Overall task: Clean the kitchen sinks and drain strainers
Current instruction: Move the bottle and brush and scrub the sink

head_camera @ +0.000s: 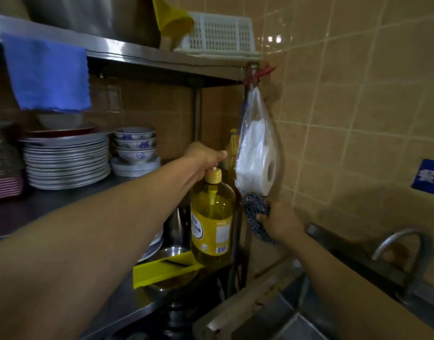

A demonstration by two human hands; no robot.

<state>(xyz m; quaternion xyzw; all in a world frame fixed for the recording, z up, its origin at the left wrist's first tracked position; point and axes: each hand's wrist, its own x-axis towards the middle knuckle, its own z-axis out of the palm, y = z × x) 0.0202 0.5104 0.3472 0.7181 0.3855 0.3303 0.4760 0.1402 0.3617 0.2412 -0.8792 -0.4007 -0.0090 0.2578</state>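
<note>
The yellow soap bottle [212, 222], likely heavy and slippery, stands at the shelf [127, 298] edge; the left hand [205, 157] grips its pump. The right hand [281, 220] clutches a soft, springy scourer [256, 208] beside it, under a hanging bag [257, 153] that crowds it; plates [66, 163] stand behind.

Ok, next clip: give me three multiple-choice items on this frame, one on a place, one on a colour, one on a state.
1. Where does the plastic bag with the paper roll hang?
A. from the shelf corner
B. from the faucet
C. inside the sink

2. What colour is the liquid in the soap bottle?
A. green
B. yellow
C. pink

3. What is the right hand doing?
A. lying flat on the counter
B. turning the faucet
C. holding the scourer

Key: 1 A, tied by red string at the rack's corner; 2 B, clear bottle shows yellow; 3 C, fingers curl round the scourer.
</note>
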